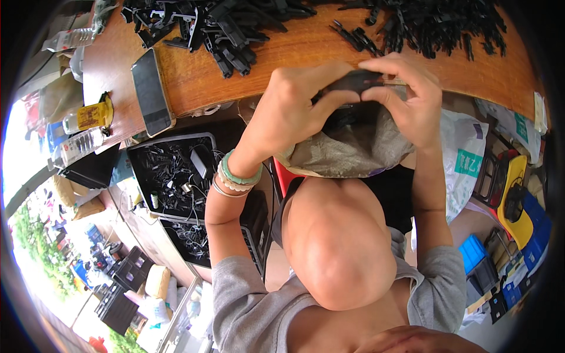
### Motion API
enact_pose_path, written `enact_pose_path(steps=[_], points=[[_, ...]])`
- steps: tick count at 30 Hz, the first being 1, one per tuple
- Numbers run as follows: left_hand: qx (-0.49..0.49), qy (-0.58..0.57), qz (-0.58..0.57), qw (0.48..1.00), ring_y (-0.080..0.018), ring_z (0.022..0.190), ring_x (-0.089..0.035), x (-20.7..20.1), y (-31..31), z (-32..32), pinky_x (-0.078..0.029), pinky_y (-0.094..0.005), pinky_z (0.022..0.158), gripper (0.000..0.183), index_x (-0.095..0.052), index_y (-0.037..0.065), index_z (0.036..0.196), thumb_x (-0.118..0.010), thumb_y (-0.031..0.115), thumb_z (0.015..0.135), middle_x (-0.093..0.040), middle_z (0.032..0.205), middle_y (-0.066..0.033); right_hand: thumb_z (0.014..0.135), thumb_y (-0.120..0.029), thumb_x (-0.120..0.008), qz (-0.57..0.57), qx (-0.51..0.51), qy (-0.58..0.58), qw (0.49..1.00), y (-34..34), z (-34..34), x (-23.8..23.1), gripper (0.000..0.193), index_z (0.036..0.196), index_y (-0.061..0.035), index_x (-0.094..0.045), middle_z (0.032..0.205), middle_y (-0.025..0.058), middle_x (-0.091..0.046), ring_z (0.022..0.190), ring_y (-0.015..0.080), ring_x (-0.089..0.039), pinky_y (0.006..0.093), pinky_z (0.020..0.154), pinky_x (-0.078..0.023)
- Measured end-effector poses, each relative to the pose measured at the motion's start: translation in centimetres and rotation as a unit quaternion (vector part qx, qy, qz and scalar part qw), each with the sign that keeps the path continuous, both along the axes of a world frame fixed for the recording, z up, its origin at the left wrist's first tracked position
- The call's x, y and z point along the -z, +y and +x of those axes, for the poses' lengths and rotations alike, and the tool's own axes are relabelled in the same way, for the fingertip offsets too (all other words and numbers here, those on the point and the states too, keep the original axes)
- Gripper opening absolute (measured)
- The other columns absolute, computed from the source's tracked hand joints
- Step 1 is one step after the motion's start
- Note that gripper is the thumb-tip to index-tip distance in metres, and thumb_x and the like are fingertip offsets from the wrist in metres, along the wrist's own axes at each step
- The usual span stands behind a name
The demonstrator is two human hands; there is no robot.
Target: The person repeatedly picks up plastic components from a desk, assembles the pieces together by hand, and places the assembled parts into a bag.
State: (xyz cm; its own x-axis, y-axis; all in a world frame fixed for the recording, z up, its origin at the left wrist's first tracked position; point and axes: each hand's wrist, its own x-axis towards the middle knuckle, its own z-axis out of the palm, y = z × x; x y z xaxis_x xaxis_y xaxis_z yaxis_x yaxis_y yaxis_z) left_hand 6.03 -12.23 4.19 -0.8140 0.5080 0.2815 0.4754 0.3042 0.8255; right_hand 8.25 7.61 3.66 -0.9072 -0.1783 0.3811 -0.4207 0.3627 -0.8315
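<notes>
Just over the near edge of the wooden table, my left hand [297, 109] and my right hand [411, 97] both grip a dark, rounded plastic part [352, 82], thumbs toward me and fingers on its far side. Blur and my fingers hide its exact kind. Below it, an open grey-brown sack [347, 154] gapes near my lap, with dark pieces partly showing inside. On the table beyond my left hand lies a heap of black plastic parts [226, 35]. Beyond my right hand is another heap of thin black pieces [435, 26], with a few loose ones [356, 36] beside it.
A phone [152, 91] lies on the table [265, 67] at the left. Below, black crates [170, 141] hold many small dark parts. Plastic bottles [79, 144] stand at far left. White bags [462, 159] and a yellow stool-like object [515, 203] are at right.
</notes>
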Motion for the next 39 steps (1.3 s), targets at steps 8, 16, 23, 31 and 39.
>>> enact_pose_path(steps=[8, 16, 23, 31, 39], points=[[-0.111, 0.214, -0.036, 0.970, -0.0186, 0.073, -0.064, 0.6, -3.1, -3.1, -0.051, -0.0255, 0.062, 0.013, -0.069, 0.000, 0.090, -0.071, -0.001, 0.077, -0.068, 0.087, -0.0103, 0.076, -0.008, -0.074, 0.058, -0.015, -0.060, 0.996, -0.2, -2.9, 1.8, 0.021, 0.093, -0.0005, -0.066, 0.084, 0.0081, -0.061, 0.080, 0.0213, -0.061, 0.0312, 0.069, -0.048], [-0.246, 0.397, -0.332, 0.820, -0.0268, 0.083, -0.060, -0.4, -5.1, -8.2, -0.049, -0.0355, 0.065, 0.014, -0.068, 0.003, 0.087, -0.071, 0.014, 0.078, -0.060, 0.091, -0.0072, 0.075, -0.014, -0.073, 0.316, 0.117, 0.021, 0.941, -3.0, -6.1, 3.0, 0.025, 0.094, -0.0015, -0.062, 0.090, 0.0092, -0.062, 0.087, 0.0290, -0.062, 0.0371, 0.072, -0.052], [-0.221, 0.218, -0.108, 0.944, -0.0290, 0.067, -0.057, 2.2, -1.6, -3.3, -0.047, -0.0371, 0.057, 0.019, -0.054, 0.002, 0.091, -0.068, 0.008, 0.078, -0.058, 0.078, -0.0112, 0.082, -0.002, -0.066, 0.095, 0.140, 0.046, 0.984, -2.4, -5.5, 2.7, 0.018, 0.099, -0.0065, -0.066, 0.086, 0.0064, -0.065, 0.074, 0.0183, -0.065, 0.0289, 0.064, -0.052], [-0.092, -0.269, 0.241, 0.928, -0.0072, 0.058, -0.053, 1.7, -0.9, -1.2, -0.042, -0.0219, 0.051, 0.020, -0.062, -0.001, 0.100, -0.066, 0.005, 0.081, -0.062, 0.080, -0.0007, 0.088, 0.005, -0.058, -0.291, -0.118, -0.213, 0.925, -0.6, -2.5, 1.6, 0.013, 0.099, 0.0076, -0.064, 0.090, 0.0089, -0.063, 0.077, 0.0163, -0.066, 0.0243, 0.068, -0.055], [-0.086, -0.313, 0.312, 0.893, -0.0084, 0.071, -0.061, 2.8, 1.0, -0.8, -0.048, -0.0222, 0.063, 0.022, -0.068, -0.003, 0.104, -0.064, 0.011, 0.088, -0.066, 0.080, -0.0023, 0.087, 0.007, -0.057, -0.268, -0.146, -0.192, 0.933, -0.9, -2.0, 1.7, 0.011, 0.096, 0.0063, -0.064, 0.095, 0.0105, -0.062, 0.075, 0.0170, -0.066, 0.0244, 0.068, -0.054]])
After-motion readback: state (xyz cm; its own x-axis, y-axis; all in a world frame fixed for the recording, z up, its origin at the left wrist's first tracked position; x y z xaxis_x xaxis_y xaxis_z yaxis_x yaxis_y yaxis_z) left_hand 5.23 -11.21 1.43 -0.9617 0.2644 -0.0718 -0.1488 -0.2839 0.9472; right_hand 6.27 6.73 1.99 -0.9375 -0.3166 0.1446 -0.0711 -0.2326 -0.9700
